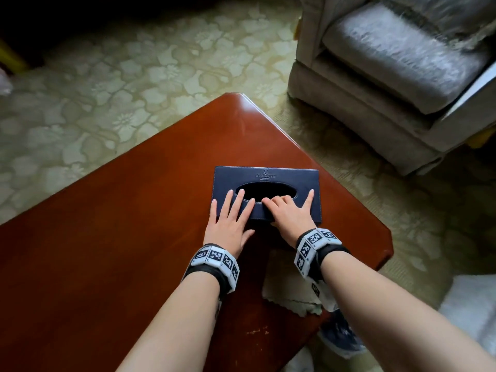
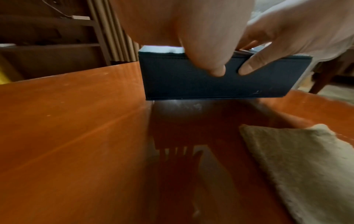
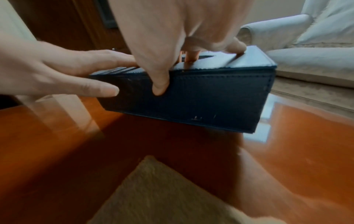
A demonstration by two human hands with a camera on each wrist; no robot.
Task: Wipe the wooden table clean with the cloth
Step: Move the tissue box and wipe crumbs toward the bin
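Cloth [image 1: 288, 288]: lies flat on the wooden table [image 1: 120, 237] at its near right edge, one frayed corner hanging toward the person. It sits under the right forearm, behind both hands, untouched by either.
Cloth, long axis: cannot tell with confidence; the forearm hides much of it. The visible part runs roughly from the table edge toward the box.
Left hand [image 1: 230, 218]: fingers spread and nearly straight across the near left top of the tissue box [image 1: 265, 181], thumb lower against its near side. It presses and steadies the box; it does not wrap it.
Right hand [image 1: 291, 213]: knuckles bent, some fingertips dipping at the rim of the oval opening, little finger stretched out flat on the lid, thumb down the near side. It grips the box between thumb and fingers.
Tissue box, position: directly beyond the cloth, long axis across the person's view. In the left wrist view a bright gap shows under its near edge, so it seems tilted or just off the wood.
Key relation: cloth is on the near side of both hands, closer to the right wrist than the left.
Judgement: the box appears to be an obstacle being shifted; wiping not yet begun. The right hand is better placed to draw back for the cloth.
Armchair [image 1: 402, 71]: beyond the table's far right corner, on patterned carpet [image 1: 107, 89].
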